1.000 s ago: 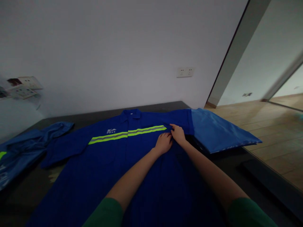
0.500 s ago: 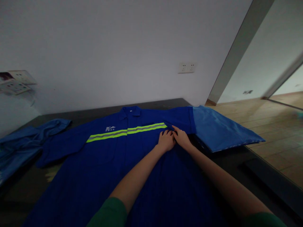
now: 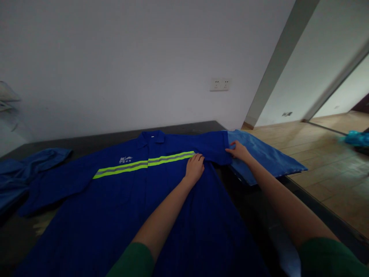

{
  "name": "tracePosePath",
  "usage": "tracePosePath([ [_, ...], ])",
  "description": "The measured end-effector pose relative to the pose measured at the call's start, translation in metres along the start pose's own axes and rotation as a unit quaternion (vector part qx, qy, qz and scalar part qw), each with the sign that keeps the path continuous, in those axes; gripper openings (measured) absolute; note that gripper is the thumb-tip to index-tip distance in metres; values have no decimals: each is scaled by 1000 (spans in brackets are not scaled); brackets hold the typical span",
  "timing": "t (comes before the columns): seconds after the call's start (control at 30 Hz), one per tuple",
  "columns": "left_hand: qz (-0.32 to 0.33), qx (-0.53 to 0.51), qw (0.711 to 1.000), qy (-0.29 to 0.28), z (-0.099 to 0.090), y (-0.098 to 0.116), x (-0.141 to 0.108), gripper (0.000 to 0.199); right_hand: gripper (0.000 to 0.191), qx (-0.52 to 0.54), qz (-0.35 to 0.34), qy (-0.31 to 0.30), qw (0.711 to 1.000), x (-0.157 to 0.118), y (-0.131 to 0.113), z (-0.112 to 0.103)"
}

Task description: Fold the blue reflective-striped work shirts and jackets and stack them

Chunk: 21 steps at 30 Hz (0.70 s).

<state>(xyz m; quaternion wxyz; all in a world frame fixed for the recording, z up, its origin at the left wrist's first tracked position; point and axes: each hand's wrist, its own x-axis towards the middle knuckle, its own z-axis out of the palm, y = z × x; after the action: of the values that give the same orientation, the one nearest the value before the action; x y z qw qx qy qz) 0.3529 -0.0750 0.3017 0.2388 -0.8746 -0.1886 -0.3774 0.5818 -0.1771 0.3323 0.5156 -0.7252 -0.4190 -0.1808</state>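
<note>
A dark blue work jacket (image 3: pixel 173 184) with a collar, white chest lettering and a yellow-green and grey reflective stripe (image 3: pixel 138 164) lies spread out, front up. My left hand (image 3: pixel 195 168) is closed on its fabric at the armpit, by the stripe's right end; the fingertips are partly hidden. At the cuff of the right-hand sleeve (image 3: pixel 211 144), my right hand (image 3: pixel 240 151) has thumb and forefinger apart, touching the cuff's edge. Lighter blue folded cloth (image 3: pixel 268 156) lies beneath and beyond that cuff.
The dark table (image 3: pixel 184 129) backs onto a white wall with a double socket (image 3: pixel 220 84). Crumpled blue cloth (image 3: pixel 37 163) lies at the left, beside the other sleeve. Past the table's right edge is wooden flooring (image 3: pixel 323 144), with a bright blue bundle (image 3: pixel 356 138) farther off.
My right hand has left the armpit and moved right to the sleeve cuff. My left hand stays at the armpit. The view has turned slightly to the right.
</note>
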Motion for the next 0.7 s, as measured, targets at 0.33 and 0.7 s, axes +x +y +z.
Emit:
tracePosePath([
  [0.33, 40, 39, 996, -69, 1, -7, -5, 42, 38, 13, -66, -5, 998, 12, 6, 17],
  [0.7, 94, 22, 992, -77, 2, -13, -4, 44, 43, -46, -282, -87, 954, 31, -116, 81],
])
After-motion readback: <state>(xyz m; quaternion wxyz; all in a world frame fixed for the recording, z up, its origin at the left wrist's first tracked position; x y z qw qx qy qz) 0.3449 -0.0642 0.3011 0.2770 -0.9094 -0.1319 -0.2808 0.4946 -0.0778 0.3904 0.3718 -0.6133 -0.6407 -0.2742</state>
